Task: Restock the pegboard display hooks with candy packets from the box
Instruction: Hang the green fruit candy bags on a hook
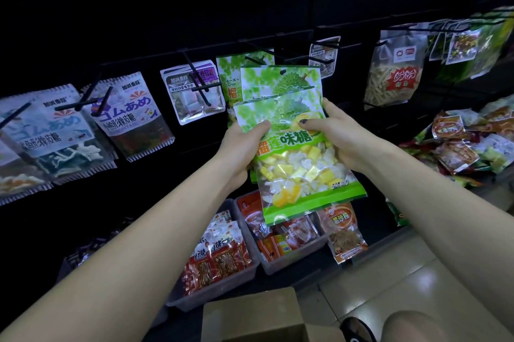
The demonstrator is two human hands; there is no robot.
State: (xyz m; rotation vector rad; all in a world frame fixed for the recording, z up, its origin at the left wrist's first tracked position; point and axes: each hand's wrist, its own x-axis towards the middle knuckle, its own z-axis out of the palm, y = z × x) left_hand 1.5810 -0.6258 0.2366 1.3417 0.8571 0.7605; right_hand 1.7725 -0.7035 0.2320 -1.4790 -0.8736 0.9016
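Both of my hands hold green durian candy packets [300, 163] in front of the black pegboard [139, 35]. My left hand [242, 144] grips the left edge of the front packet, thumb on its face. My right hand [336, 133] grips the right edge, thumb pressed on the front. A second green packet [281, 81] stands behind and above the front one, its hang hole near a black hook [257, 59]. Another like packet [229, 74] hangs on the board behind. The cardboard box [250, 314] sits open at the bottom, by my knee.
Blue-and-white gummy packets [122, 116] hang on hooks to the left, a purple-topped packet [192, 91] beside them. A red-labelled snack bag [395, 74] hangs right. Clear bins [242, 269] of red snack packs sit below. Loose packets pile on a shelf [472, 141] at right.
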